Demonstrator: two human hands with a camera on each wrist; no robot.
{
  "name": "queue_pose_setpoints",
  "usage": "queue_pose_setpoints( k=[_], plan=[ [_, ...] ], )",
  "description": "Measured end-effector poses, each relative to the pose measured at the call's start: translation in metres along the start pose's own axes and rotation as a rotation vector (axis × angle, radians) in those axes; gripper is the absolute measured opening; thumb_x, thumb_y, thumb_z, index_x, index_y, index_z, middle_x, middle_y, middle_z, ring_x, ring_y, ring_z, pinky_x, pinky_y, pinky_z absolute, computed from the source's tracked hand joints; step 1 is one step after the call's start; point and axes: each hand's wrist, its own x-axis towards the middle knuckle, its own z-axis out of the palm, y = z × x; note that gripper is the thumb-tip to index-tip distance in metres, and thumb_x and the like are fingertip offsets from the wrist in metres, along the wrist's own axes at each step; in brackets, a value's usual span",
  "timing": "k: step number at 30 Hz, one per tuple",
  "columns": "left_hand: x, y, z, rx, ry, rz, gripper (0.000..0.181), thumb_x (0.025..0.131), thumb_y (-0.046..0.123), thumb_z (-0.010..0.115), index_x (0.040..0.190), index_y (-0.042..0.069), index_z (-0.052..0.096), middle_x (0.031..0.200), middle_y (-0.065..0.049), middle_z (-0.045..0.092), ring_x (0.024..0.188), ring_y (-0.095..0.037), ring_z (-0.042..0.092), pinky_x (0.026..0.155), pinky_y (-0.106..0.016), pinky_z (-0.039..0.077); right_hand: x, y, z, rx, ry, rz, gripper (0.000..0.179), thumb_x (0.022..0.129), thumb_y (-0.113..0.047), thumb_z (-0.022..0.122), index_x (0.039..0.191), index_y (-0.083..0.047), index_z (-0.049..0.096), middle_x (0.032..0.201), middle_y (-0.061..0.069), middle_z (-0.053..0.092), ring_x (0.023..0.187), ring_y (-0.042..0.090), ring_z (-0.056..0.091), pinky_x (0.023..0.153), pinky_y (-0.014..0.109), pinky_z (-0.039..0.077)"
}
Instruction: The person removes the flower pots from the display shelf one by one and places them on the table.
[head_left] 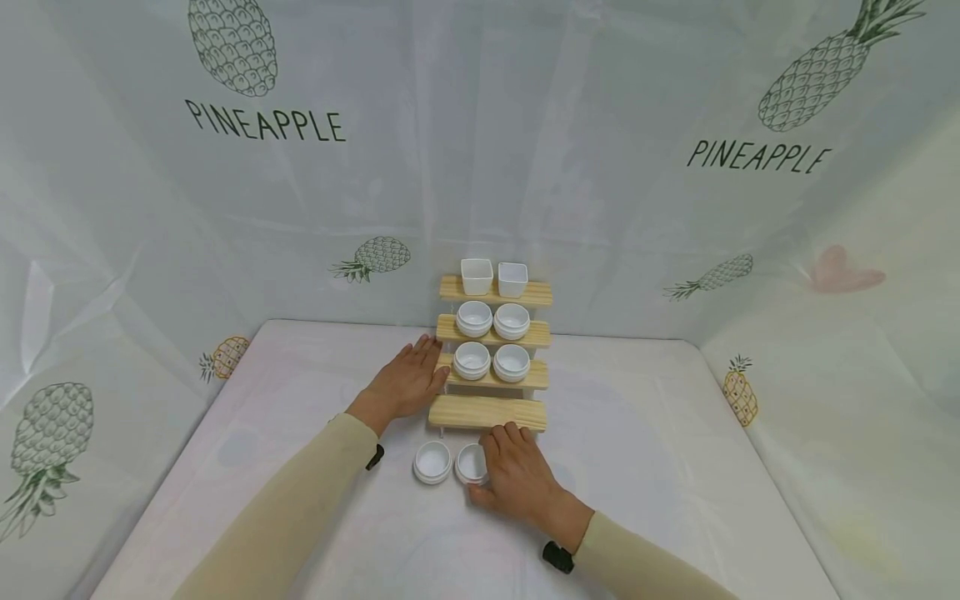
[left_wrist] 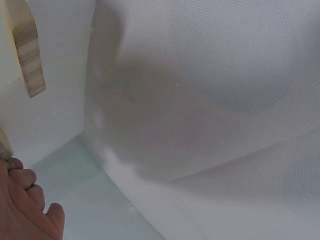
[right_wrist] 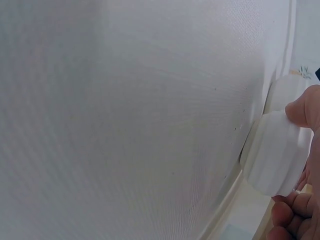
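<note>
At centre-left of the head view, the left hand (head_left: pixel 405 382) lies flat with fingers extended, holding nothing, its fingertips at the left edge of a stepped wooden stand (head_left: pixel 487 412). Near the middle of the frame, the stand carries two square cups (head_left: pixel 477 277) on its top shelf and four round bowls (head_left: pixel 472 360) on the two shelves below; the lowest shelf is bare. Just below it, at lower centre, a left-hand bowl (head_left: pixel 432 463) sits on the white cloth (head_left: pixel 645 475), and right beside it is the right-hand bowl (head_left: pixel 471 464). Over this one comes the right hand (head_left: pixel 521 477), thumb on the near side and fingers curled round beyond it.

The step in hand seems to be gripping the right-hand bowl while the left hand steadies the stand. From here, the move probably calls for a firm pinch and a level lift that clears the lowest shelf's front edge.

The left wrist view shows, at far left, fingertips against a board's end, a contact the head view leaves uncertain. At the right of its frame, the right wrist view reveals the thumb pressed on the bowl's ridged outer wall, hidden from above.
</note>
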Motion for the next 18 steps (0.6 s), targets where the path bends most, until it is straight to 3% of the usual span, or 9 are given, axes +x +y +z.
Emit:
queue_pose_setpoints(
  k=[18],
  plan=[
    [-0.0002,0.0010,-0.0003,-0.012,-0.001,-0.004,0.074,0.114,0.050,0.016,0.168,-0.001,0.014,0.176,-0.019,0.015,0.165,-0.030,0.007,0.135,-0.047,0.012,-0.0016,-0.0004,0.0015,0.011,0.022,0.001,0.058,0.079,-0.063,0.077,0.098,-0.011,0.060,0.091,0.001,0.053,0.084,0.020,0.044,0.072,0.031,0.037]
  ],
)
